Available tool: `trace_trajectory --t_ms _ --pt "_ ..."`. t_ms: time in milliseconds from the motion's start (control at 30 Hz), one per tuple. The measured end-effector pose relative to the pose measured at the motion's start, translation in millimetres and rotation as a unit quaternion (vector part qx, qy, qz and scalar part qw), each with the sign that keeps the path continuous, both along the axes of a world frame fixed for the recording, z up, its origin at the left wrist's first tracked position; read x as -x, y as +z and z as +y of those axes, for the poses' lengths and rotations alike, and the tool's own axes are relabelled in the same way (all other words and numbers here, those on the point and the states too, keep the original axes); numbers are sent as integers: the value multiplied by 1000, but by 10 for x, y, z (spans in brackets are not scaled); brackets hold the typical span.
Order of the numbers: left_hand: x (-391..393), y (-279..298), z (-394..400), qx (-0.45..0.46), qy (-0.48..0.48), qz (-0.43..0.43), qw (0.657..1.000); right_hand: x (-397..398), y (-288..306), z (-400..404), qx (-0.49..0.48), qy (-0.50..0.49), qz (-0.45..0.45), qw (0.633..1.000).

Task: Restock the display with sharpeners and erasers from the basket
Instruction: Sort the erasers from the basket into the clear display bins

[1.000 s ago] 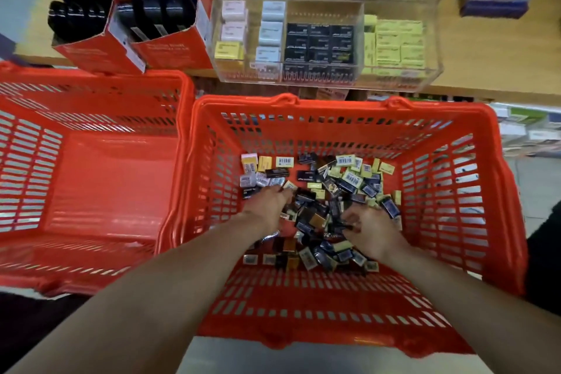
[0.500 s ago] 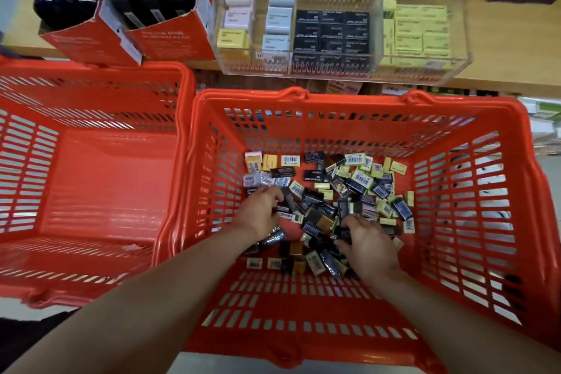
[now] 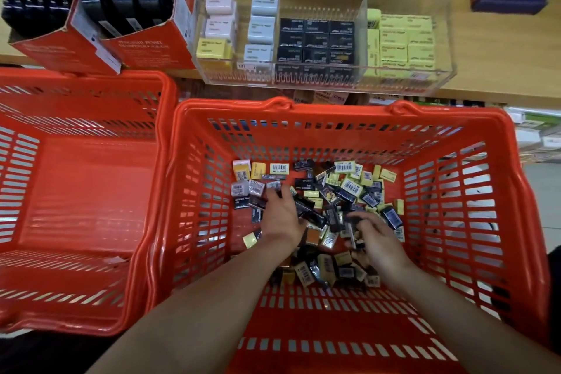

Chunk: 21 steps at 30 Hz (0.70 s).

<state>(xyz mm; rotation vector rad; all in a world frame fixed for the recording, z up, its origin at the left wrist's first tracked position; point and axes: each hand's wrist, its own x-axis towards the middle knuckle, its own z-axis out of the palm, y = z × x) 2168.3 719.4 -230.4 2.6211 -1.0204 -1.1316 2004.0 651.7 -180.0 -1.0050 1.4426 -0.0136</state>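
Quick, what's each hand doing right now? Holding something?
Left hand: fingers down in the pile of packets, grip cannot be told.
Right hand: fingers curled round small dark packets.

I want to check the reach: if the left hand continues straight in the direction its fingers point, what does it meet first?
Probably the grey-wrapped packets right at the left hand's fingertips, then the basket's far wall; depth is unclear.

Shop aisle, evenly lit. Wooden shelf [image 3: 498, 70] ran across top, carried red cardboard boxes [image 3: 145, 48] of dark items. Second red basket [image 3: 76, 322] sat left. Pale floor [image 3: 543, 191] showed right.
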Motion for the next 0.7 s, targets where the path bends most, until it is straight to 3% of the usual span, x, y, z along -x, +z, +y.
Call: trace_trajectory --t_ms 67,133,333,500,600,700 --pt "2 -8 6 16 -27 -15 999 -15 17 -62 -98 -133 -33 986" --pt "-12 -33 19 39 -39 -10 998 14 -32 -68 -157 -189 -68 967" --pt "-142 -12 110 91 -13 55 994 -14 -64 -11 -169 -146 -68 972" --pt "-245 68 213 108 115 153 975 -103 11 26 -144 -128 -39 980" --pt "-322 370 186 124 140 227 956 -153 169 35 -141 -102 -33 984" --pt "-419 889 95 147 99 311 934 -290 467 0 -143 -112 -93 979"
